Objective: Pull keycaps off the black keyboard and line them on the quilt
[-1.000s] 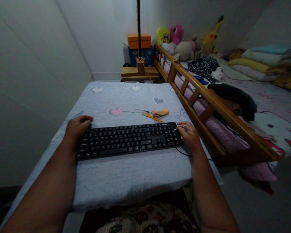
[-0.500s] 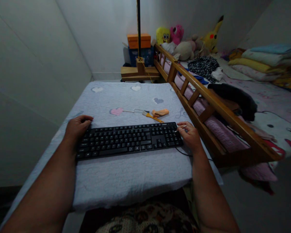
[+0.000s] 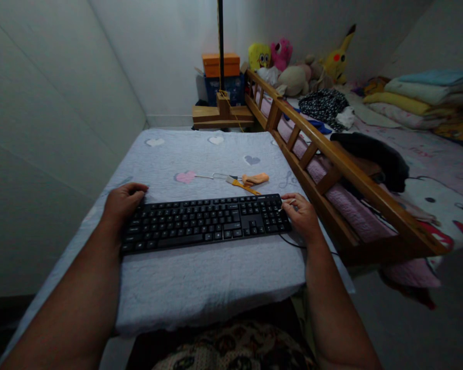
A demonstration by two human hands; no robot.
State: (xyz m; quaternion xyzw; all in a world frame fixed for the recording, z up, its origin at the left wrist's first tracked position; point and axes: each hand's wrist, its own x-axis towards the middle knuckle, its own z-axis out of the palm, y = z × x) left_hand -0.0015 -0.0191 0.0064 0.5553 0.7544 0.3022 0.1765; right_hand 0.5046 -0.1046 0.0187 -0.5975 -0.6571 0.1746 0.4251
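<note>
A black keyboard (image 3: 200,223) lies across the cloth, tilted slightly, its right end farther from me than its left. My left hand (image 3: 124,201) is closed around its upper left corner, fingers bent over the far edge. At the other end, my right hand (image 3: 301,213) pinches a thin white cotton swab (image 3: 288,204), whose tip is over the number pad keys. Beyond the keyboard lie a brush (image 3: 242,185) with a yellow handle, a crumpled orange cloth (image 3: 255,178) and a thin metal wire tool (image 3: 221,174).
The table wears a pale blue heart-patterned cloth (image 3: 200,277). A wooden bed rail (image 3: 324,156) runs close along its right side. At the far end stand a wooden post base (image 3: 224,114) and an orange box (image 3: 221,66). The keyboard cable (image 3: 293,243) passes under my right wrist.
</note>
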